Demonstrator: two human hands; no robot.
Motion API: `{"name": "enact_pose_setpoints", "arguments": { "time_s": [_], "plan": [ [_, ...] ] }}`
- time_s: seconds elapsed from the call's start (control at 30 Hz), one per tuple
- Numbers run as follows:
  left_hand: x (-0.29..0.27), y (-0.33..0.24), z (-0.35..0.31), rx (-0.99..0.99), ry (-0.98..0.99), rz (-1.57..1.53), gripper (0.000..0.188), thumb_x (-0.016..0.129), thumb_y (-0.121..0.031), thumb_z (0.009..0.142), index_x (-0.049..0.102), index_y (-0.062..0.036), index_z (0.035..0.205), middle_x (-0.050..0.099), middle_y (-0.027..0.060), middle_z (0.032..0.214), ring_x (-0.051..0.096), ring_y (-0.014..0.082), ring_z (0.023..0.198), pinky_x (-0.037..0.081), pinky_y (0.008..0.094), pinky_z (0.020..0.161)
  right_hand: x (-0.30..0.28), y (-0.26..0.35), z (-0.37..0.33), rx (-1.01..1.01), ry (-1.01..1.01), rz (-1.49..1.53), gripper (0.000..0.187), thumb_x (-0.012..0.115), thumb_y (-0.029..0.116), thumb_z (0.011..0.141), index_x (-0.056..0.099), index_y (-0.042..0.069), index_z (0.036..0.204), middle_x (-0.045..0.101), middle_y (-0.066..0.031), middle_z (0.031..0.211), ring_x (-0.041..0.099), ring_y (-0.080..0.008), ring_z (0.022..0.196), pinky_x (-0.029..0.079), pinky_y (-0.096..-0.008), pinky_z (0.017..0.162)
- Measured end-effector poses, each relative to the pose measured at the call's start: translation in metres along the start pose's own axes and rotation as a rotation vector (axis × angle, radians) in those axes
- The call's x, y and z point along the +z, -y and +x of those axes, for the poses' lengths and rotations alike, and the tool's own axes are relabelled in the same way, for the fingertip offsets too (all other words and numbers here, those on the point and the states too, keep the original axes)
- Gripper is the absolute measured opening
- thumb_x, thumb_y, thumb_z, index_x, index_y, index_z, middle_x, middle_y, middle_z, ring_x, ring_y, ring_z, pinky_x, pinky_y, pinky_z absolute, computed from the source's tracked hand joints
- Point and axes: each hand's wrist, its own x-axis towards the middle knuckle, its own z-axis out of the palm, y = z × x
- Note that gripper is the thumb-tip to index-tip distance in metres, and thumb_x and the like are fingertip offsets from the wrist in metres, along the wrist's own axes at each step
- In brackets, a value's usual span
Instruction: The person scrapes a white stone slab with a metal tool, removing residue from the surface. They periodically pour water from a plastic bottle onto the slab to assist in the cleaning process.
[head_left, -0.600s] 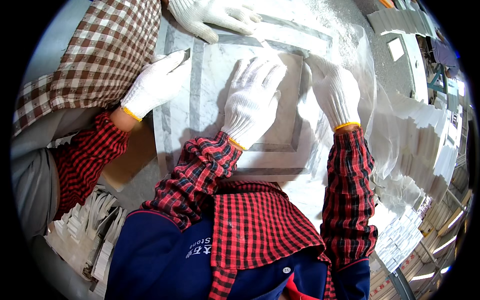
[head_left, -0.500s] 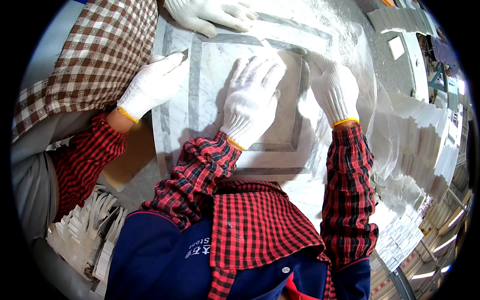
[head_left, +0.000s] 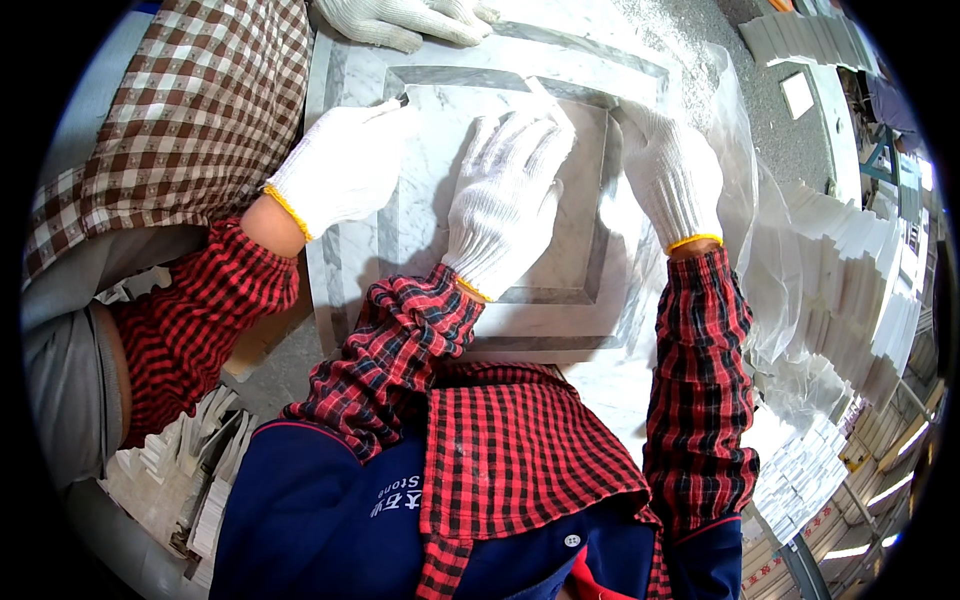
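A square marble panel (head_left: 440, 130), white with inlaid grey bands, lies before me. My left hand (head_left: 508, 195), in a white knit glove, rests flat on its middle with fingers stretched out. By those fingertips lies a narrow white strip (head_left: 550, 103). My right hand (head_left: 677, 178), gloved too, is closed at the panel's right grey band; its fingertips are hidden and what they hold cannot be made out. From the left, a co-worker's gloved hand (head_left: 350, 165) pinches a small dark-tipped tool (head_left: 403, 99) over the panel's left band.
Another of the co-worker's gloved hands (head_left: 405, 22) lies at the panel's far left edge. Clear plastic sheeting (head_left: 765, 250) hangs along the right side. Stacked white slabs (head_left: 845, 270) stand beyond it, with more white pieces (head_left: 175, 470) at lower left. A brown checked apron (head_left: 215, 110) borders the left.
The co-worker's hand with the small tool has moved right and slightly up, further over the panel. The co-worker's far hand has shifted slightly left and up. My hands stay nearly still.
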Motion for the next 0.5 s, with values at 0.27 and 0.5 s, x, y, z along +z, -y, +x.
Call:
{"name": "enact_pose_setpoints", "arguments": {
  "time_s": [0.27,0.5],
  "plan": [
    [-0.0023,-0.0011,0.0002,-0.007,0.006,0.006,0.057,0.076,-0.011,0.088,0.063,-0.0117,0.144,0.065,0.0132,0.143,0.057,0.0343,0.139,0.036,0.0556,0.124,-0.0005,0.0035,0.0019,0.049,0.060,-0.019,0.035,0.058,0.031,0.104,0.077,0.027,0.132,0.079,-0.0193,0.103,0.077,-0.0399,0.091,0.062,-0.0466,0.083],
    [-0.0039,-0.0001,0.0024,0.007,0.006,0.001,0.057,0.078,-0.009,0.085,0.065,-0.0087,0.141,0.066,0.0145,0.139,0.058,0.0358,0.136,0.039,0.0556,0.122,-0.0011,0.0028,0.0000,0.030,0.042,-0.001,0.034,0.058,0.033,0.104,0.077,0.027,0.132,0.079,-0.0193,0.103,0.077,-0.0399,0.091,0.061,-0.0468,0.083]
  ]
}}
